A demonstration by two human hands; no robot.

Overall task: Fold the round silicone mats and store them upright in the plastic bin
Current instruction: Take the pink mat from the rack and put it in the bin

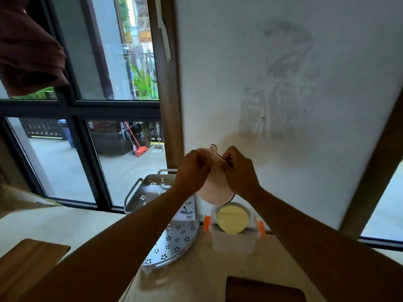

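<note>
At the upper left of the frame a dark reddish cloth [28,51] hangs in front of the black-framed window [74,105]; at the lower left a wooden board [28,264] lies on the pale counter [196,269]; right of it, left of centre, stands a white two-tier rack [172,240] with flower-shaped holes, its upper tier partly hidden behind the left forearm.

In the middle of the frame the left hand [192,171] is raised above the counter, fingers curled and pinching the upper left edge of the pink silicone mat [214,190]; the mat hangs down between the two hands, its rounded lower edge just above the bin, and a small tab with a dark rim sticks up from its top; whether the mat is already doubled over cannot be told, though a thin dark edge shows along its right side. The right hand [238,171] is level with the left, fingers clenched on the mat's upper right edge; both thumbs are hidden.

Below the hands, at lower centre, the clear plastic bin [233,243] sits on the counter against the white wall [283,83], with orange clips on its left and right sides; a yellow silicone mat [232,219] stands upright inside it, its rounded top rising above the rim.

At the bottom edge, right of centre, lies a dark brown board [263,290].
</note>
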